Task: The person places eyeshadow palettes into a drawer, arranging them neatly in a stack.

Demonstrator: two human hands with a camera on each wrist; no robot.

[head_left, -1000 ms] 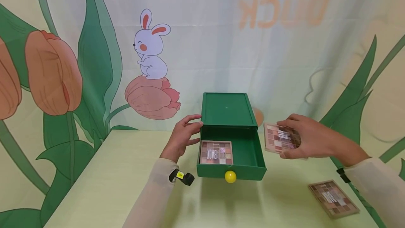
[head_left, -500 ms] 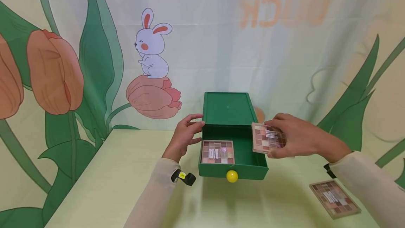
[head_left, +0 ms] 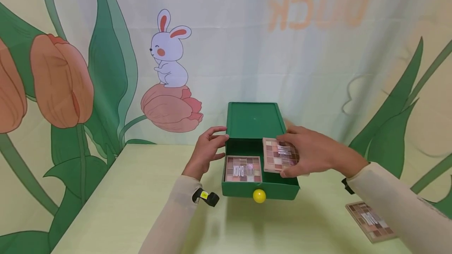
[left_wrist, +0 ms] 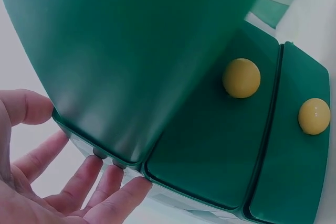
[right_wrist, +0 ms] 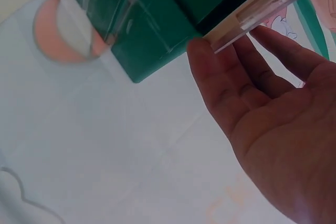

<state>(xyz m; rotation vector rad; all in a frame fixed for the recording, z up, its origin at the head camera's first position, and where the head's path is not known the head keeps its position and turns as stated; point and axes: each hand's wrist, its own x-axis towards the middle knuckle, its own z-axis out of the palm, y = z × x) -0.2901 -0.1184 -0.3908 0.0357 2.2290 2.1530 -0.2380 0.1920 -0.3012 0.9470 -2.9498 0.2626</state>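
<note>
Head view: a green drawer chest (head_left: pixel 255 120) stands on a pale table (head_left: pixel 116 203), its top drawer (head_left: pixel 243 190) pulled out at 6 o'clock, with a yellow knob (head_left: pixel 259 196) on the front. Inside lies an eyeshadow palette lettered BACK (head_left: pixel 243 169), flat against the drawer's 9 o'clock wall.

From 3 o'clock the right hand (head_left: pixel 312 150) pinches a second eyeshadow palette (head_left: pixel 273 156) between the thumb at its near edge and the fingers at its far edge. This palette is over the drawer's 3 o'clock half, just beside the first; whether it touches the drawer is unclear. The right wrist view shows the fingertips against its edge, close to the green plastic.

At the chest's 9 o'clock the left hand (head_left: pixel 205 150) is spread, its fingertips touching the green side. In the left wrist view two more yellow knobs (left_wrist: pixel 241 78) sit on the lower drawer fronts (left_wrist: pixel 210 156).

A third eyeshadow palette (head_left: pixel 369 220) rests on the table at the chest's 4 o'clock, partly hidden by the right sleeve (head_left: pixel 399 201). Behind hangs a printed backdrop (head_left: pixel 240 50), with a white rabbit (head_left: pixel 171 64) at 10 o'clock from the chest.
</note>
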